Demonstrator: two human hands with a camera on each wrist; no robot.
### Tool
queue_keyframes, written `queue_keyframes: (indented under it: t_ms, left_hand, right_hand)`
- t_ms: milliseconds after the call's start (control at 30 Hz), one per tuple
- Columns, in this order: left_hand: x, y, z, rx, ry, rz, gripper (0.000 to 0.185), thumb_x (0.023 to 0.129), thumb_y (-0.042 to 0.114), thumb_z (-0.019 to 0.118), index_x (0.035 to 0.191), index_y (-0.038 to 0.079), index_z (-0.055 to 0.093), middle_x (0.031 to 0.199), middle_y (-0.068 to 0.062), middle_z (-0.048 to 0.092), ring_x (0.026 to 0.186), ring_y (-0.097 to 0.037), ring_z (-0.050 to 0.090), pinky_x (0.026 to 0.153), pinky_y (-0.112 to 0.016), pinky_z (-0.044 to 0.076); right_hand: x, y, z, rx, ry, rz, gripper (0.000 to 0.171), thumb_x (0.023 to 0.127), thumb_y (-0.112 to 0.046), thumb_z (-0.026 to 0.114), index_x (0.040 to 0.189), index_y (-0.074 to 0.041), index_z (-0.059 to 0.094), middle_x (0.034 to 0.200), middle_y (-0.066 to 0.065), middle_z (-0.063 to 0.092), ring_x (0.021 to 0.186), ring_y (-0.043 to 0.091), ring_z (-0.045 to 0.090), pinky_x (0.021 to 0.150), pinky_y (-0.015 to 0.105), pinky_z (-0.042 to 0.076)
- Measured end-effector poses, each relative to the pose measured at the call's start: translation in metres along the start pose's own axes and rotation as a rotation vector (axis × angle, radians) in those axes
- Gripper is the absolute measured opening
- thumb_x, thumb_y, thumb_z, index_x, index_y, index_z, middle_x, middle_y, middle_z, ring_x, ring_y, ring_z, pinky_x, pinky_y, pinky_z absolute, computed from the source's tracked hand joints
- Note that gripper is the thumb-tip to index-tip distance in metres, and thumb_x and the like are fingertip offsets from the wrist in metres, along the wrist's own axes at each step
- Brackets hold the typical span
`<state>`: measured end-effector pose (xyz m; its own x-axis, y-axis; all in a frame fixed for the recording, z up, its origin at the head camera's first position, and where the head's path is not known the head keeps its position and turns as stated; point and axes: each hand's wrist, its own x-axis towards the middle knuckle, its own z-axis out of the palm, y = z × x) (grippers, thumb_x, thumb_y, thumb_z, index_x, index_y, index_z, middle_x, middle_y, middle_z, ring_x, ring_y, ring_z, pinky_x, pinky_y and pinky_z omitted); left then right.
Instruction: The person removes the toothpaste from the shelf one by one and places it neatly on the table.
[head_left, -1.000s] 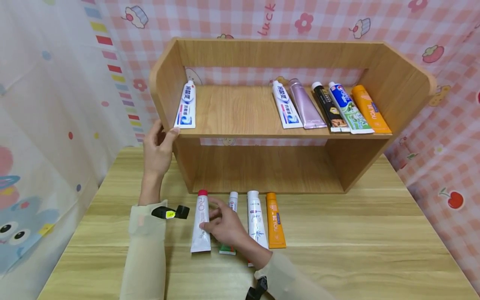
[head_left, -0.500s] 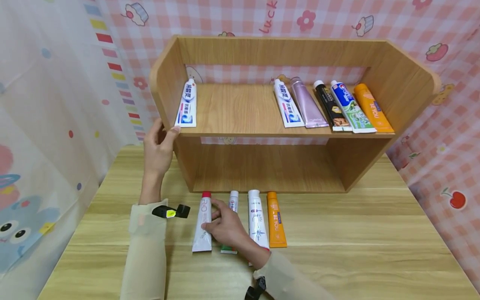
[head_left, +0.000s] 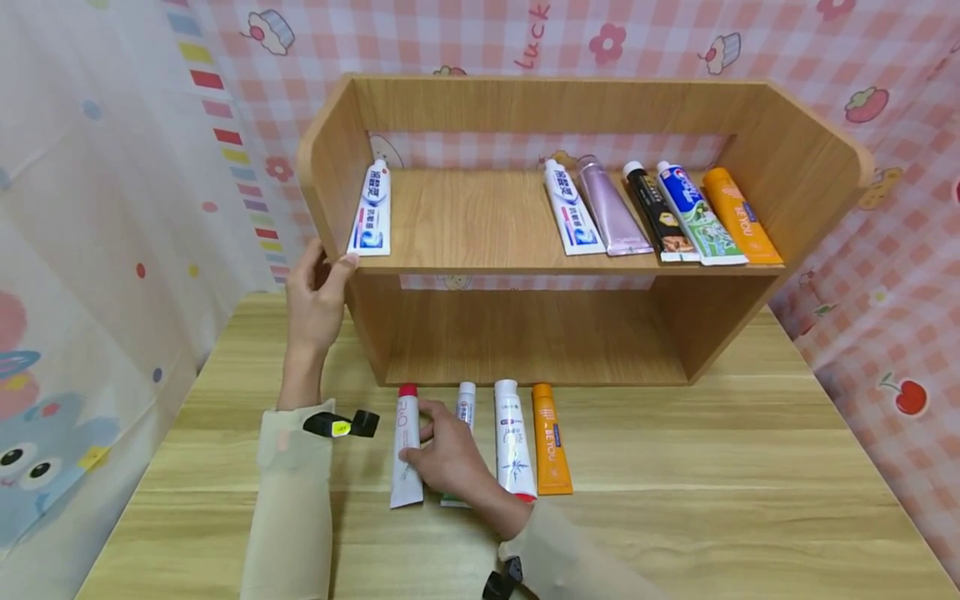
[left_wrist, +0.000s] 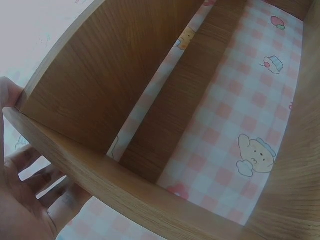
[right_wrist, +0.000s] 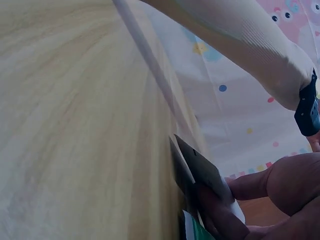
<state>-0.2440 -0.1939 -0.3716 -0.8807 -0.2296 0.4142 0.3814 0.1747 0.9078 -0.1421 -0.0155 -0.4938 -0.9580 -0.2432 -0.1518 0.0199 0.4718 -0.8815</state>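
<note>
In the head view my left hand [head_left: 315,300] grips the left side panel of a two-tier wooden shelf [head_left: 465,212], its thumb at the front edge. The left wrist view shows that hand [left_wrist: 30,205] with fingers on the panel's outer side. My right hand [head_left: 450,450] pinches a white toothpaste tube [head_left: 407,450] with a red cap. In the right wrist view the tube's flat end [right_wrist: 200,162] is tipped up off the table, between thumb and fingers. A white-capped tube [head_left: 466,408] with a green end lies beside it, partly hidden by the right hand.
A white tube [head_left: 513,433] and an orange tube [head_left: 552,442] lie on the table. On the upper board, a blue-and-white tube [head_left: 372,212] leans at the left. Another such tube [head_left: 574,212], a mauve tube [head_left: 613,208], a black tube [head_left: 660,217] and others stand toward the right.
The red-capped tube has turned slightly in my right hand, and its flat end has shifted a little to the right. My left hand stays on the shelf panel.
</note>
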Motion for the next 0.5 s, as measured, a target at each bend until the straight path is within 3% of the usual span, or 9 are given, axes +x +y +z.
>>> queue_keyframes:
  t_ms: [167,267,500]
  left_hand:
    - [-0.0005,0.0006,-0.0005,0.006,-0.008,0.004,0.046,0.098,0.027,0.060,0.142,0.014,0.060,0.145,-0.009,0.059,0.123,-0.020,0.058,0.111,-0.048,0.047]
    - [0.0000,0.0002,-0.0001,-0.003,-0.010,0.010,0.045,0.098,0.025,0.060,0.142,0.013,0.060,0.144,-0.009,0.060,0.123,-0.020,0.059,0.110,-0.045,0.048]
    - [0.0004,-0.0006,0.0006,-0.012,-0.003,0.017,0.044,0.098,0.024,0.061,0.139,0.011,0.062,0.140,-0.011,0.062,0.119,-0.018,0.060,0.104,-0.035,0.049]
  right_hand:
    - [-0.0030,0.0003,0.0023,-0.114,0.034,-0.076,0.075,0.085,-0.011,0.082,0.149,-0.001,0.045,0.088,0.004,0.065,0.099,0.019,0.063,0.091,0.036,0.053]
    - [-0.0052,0.0015,0.0021,-0.161,0.037,-0.107,0.077,0.087,-0.014,0.081,0.152,0.000,0.041,0.086,0.003,0.064,0.104,0.020,0.061,0.099,0.041,0.051]
    - [-0.0099,0.0042,-0.0021,-0.185,0.017,-0.124,0.077,0.088,-0.020,0.080,0.152,-0.001,0.042,0.084,-0.001,0.061,0.086,0.012,0.057,0.086,0.031,0.049]
